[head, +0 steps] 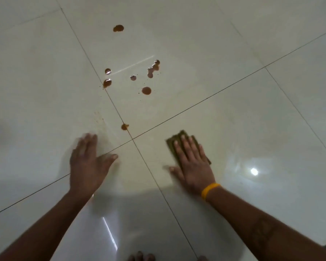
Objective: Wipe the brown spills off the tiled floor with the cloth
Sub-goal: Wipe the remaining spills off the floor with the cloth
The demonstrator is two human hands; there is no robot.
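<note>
Several brown spills dot the pale tiled floor (pixel 196 44) ahead of me: one far drop (pixel 118 28), a cluster (pixel 152 68) in the middle, a round drop (pixel 146 90) and a small one (pixel 124 126) on the grout line nearest my hands. My right hand (pixel 191 162), with a yellow wristband, presses flat with straight fingers on a folded olive-brown cloth (pixel 172 141) on the floor, right of the tile junction. My left hand (pixel 88 162) lies flat and open on the floor, left of the junction and just below the nearest drop. A faint brown smear (pixel 100 117) shows above it.
Dark grout lines cross at a junction (pixel 133 138) between my hands. Bright light reflections (pixel 254 171) glare on the glossy tiles at right. Toes (pixel 141 257) show at the bottom edge. A darker edge sits at the lower right corner.
</note>
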